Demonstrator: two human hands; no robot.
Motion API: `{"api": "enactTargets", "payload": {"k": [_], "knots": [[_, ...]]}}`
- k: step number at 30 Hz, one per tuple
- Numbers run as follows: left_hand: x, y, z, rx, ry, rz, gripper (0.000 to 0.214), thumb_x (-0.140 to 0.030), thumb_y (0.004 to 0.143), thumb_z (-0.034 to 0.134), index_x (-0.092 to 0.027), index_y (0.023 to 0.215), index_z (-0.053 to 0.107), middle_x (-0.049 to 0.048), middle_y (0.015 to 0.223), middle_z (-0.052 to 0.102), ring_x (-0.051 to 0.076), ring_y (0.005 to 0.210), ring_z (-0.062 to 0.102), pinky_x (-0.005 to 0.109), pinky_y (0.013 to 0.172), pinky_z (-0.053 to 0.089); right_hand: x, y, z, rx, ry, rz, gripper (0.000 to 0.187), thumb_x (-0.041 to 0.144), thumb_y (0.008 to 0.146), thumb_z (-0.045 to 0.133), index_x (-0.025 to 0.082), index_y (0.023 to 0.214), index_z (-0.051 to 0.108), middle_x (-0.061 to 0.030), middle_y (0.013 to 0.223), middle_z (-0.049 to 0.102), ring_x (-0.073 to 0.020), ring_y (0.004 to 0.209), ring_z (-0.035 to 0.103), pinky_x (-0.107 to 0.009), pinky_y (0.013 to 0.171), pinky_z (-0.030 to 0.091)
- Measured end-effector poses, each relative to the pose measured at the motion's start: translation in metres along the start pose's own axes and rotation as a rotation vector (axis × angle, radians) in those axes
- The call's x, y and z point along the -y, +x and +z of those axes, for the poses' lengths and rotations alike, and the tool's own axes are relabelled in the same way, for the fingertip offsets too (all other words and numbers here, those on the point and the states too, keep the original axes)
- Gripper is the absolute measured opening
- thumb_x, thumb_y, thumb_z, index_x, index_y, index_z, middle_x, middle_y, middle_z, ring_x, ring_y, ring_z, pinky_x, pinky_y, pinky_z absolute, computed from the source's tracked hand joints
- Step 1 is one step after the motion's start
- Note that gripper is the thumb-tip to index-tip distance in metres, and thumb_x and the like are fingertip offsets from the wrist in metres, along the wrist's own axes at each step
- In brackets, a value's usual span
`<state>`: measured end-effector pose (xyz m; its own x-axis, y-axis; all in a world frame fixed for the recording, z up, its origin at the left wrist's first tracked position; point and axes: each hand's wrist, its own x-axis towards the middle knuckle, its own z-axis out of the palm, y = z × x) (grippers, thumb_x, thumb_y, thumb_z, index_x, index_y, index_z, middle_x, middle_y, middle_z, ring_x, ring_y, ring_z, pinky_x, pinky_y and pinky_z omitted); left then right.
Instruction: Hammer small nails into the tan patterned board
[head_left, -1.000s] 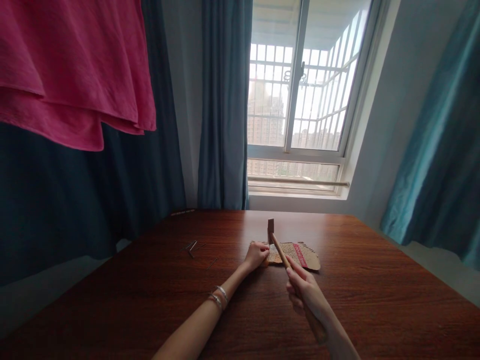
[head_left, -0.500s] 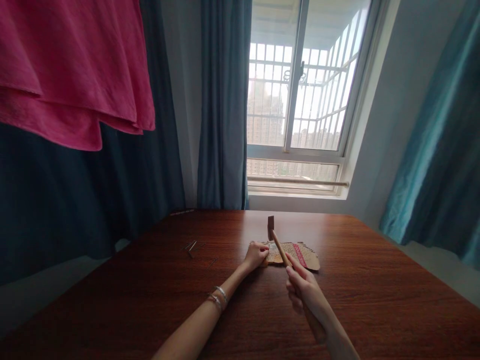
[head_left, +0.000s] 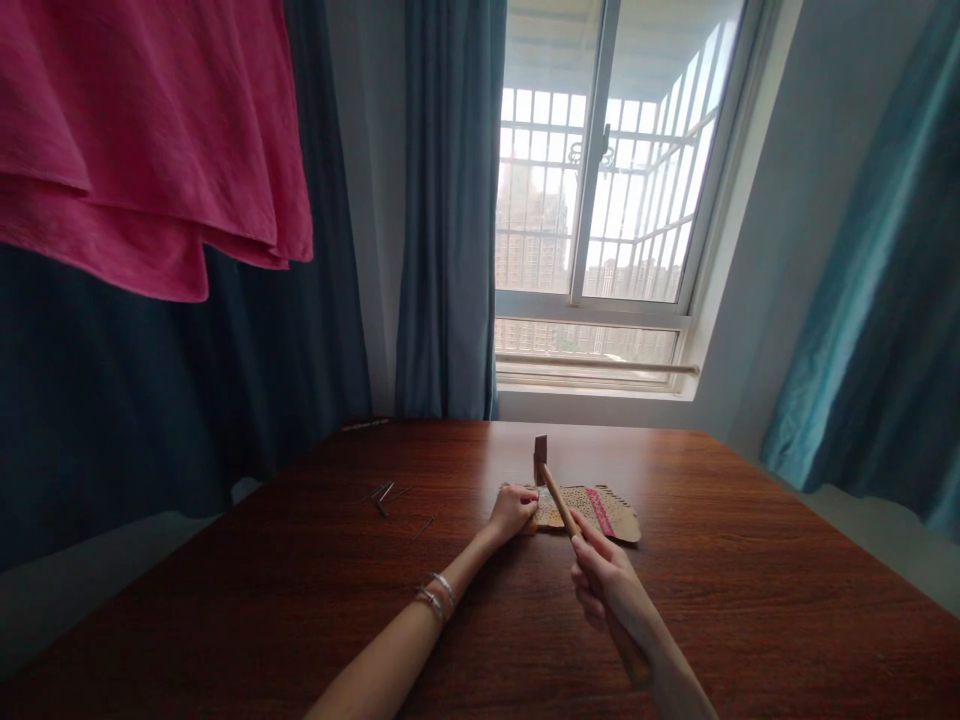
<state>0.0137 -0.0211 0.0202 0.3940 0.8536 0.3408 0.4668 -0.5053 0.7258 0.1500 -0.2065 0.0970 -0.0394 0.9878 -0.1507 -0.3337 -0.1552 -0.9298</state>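
Note:
My right hand (head_left: 611,575) is wrapped round the wooden handle of a hammer (head_left: 559,497), its dark head raised just over the far end of a piece of cardboard (head_left: 577,508). The cardboard is brown, dotted with many small marks, crossed by a pink-red band and jagged along one edge. At its left end my left hand (head_left: 516,508) rests with thumb and fingers pinched together on what looks like a thin nail, mostly hidden by the fingers. Several thin metal nails (head_left: 384,498) lie on the table to the left of that hand.
The brown wooden table (head_left: 315,600) reaches back to a barred window (head_left: 592,200). Blue curtains (head_left: 450,220) hang at both sides. A pink cloth (head_left: 150,150) hangs at upper left, above table height.
The hammer's head has tipped very slightly. My left hand keeps its pinch at the cardboard, and the cardboard lies where it was.

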Motion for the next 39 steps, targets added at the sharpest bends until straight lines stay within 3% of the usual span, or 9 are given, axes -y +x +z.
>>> {"api": "enactTargets", "payload": {"k": [12, 33, 39], "knots": [[0.011, 0.003, 0.005, -0.018, 0.068, 0.085, 0.025, -0.020, 0.074, 0.050, -0.012, 0.059, 0.069, 0.0018, 0.060, 0.062, 0.013, 0.060, 0.051, 0.022, 0.061, 0.034, -0.004, 0.001, 0.000, -0.018, 0.007, -0.006, 0.089, 0.046, 0.074, 0.065, 0.018, 0.147, 0.022, 0.0098, 0.047, 0.043, -0.0023, 0.027, 0.029, -0.012, 0.027, 0.019], [0.001, -0.001, -0.001, -0.017, 0.023, 0.040, 0.023, -0.021, 0.073, 0.054, -0.013, 0.061, 0.071, 0.0024, 0.059, 0.065, 0.014, 0.061, 0.054, 0.022, 0.062, 0.037, 0.000, 0.001, -0.005, 0.026, 0.006, 0.006, 0.087, 0.046, 0.077, 0.062, 0.023, 0.148, 0.018, 0.0097, 0.049, 0.044, -0.0028, 0.027, 0.030, -0.013, 0.027, 0.019], [0.005, 0.001, 0.000, -0.008, 0.027, 0.039, 0.024, -0.022, 0.073, 0.053, -0.013, 0.063, 0.072, 0.0026, 0.063, 0.066, 0.014, 0.063, 0.055, 0.022, 0.062, 0.037, -0.003, 0.001, -0.005, -0.015, -0.012, 0.038, 0.089, 0.047, 0.076, 0.063, 0.022, 0.148, 0.018, 0.0092, 0.049, 0.045, -0.0031, 0.027, 0.031, -0.013, 0.027, 0.020]]}}
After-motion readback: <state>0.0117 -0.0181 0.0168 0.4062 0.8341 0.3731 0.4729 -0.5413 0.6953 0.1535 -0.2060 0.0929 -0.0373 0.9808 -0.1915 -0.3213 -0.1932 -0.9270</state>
